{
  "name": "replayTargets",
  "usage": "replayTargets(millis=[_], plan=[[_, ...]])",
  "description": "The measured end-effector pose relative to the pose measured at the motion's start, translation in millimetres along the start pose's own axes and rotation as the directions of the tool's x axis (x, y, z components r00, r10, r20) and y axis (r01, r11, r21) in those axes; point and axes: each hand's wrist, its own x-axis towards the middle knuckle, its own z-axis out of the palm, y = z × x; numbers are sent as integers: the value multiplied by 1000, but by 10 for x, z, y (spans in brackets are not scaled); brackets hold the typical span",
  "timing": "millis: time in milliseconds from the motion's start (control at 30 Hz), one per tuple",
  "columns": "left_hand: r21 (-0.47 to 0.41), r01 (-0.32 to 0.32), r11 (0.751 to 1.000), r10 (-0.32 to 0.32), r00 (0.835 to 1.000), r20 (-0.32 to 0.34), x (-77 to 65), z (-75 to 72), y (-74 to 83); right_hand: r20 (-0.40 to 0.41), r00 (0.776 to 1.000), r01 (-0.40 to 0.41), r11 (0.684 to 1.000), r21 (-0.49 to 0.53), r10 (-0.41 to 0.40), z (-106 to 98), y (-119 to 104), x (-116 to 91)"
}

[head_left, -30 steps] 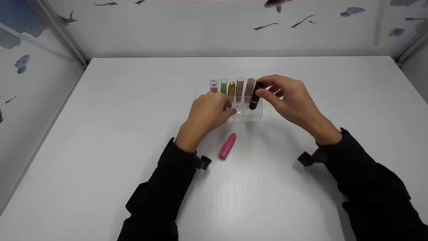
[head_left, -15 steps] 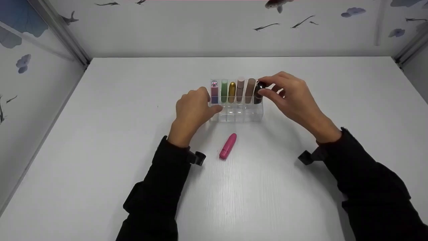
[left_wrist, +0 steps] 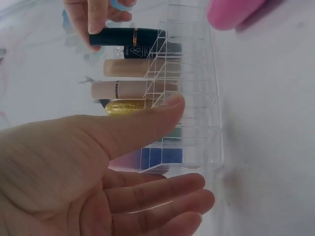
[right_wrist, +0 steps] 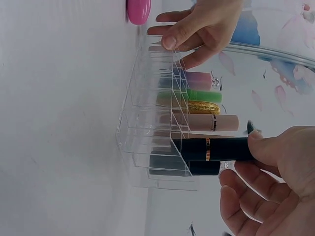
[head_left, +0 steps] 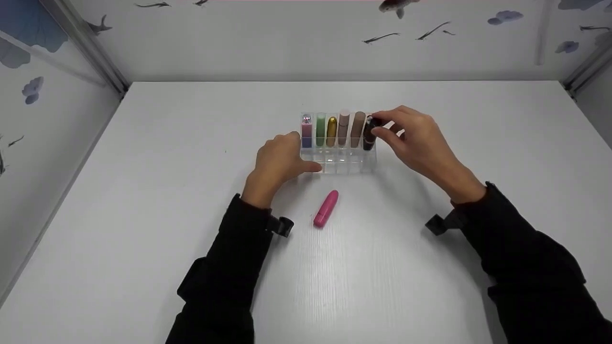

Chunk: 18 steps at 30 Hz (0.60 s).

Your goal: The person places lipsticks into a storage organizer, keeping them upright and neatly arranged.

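Observation:
My right hand (head_left: 413, 136) pinches the upper end of a black lipstick (right_wrist: 229, 149) with a gold band. Its lower end is at the rim of a front compartment at the right end of a clear lipstick organizer (head_left: 351, 166). Directly behind it stands another dark tube (right_wrist: 204, 168). My left hand (head_left: 279, 160) is at the organizer's left end. Its fingers (left_wrist: 162, 191) lie extended along the side wall and its thumb reaches over the front. A pink lipstick (head_left: 326, 209) lies on the table in front.
The organizer's back row also holds a pink-and-blue tube (head_left: 307, 131), a green tube (head_left: 320, 130), a gold tube (head_left: 332, 131), a pale pink tube (head_left: 343, 128) and a brown tube (head_left: 357, 129). White panels with painted fish and plants border the white table (head_left: 191, 143).
My left hand has moved left from before the organizer's middle to its left end, and its thumb has lowered. My right hand has shifted the black lipstick slightly right; it is more upright.

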Motion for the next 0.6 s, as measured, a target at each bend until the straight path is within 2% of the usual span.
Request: replayTargets(millis=[233,600], plan=[[9,-10,1000,10,1000,5,10,-5,-5,37,999,-36,999,-16,36,10,8,-2],[17,-18,1000,19,1000,-19,16,10,-7,48,997,-62,998,-7,62,-1,9,-11]])
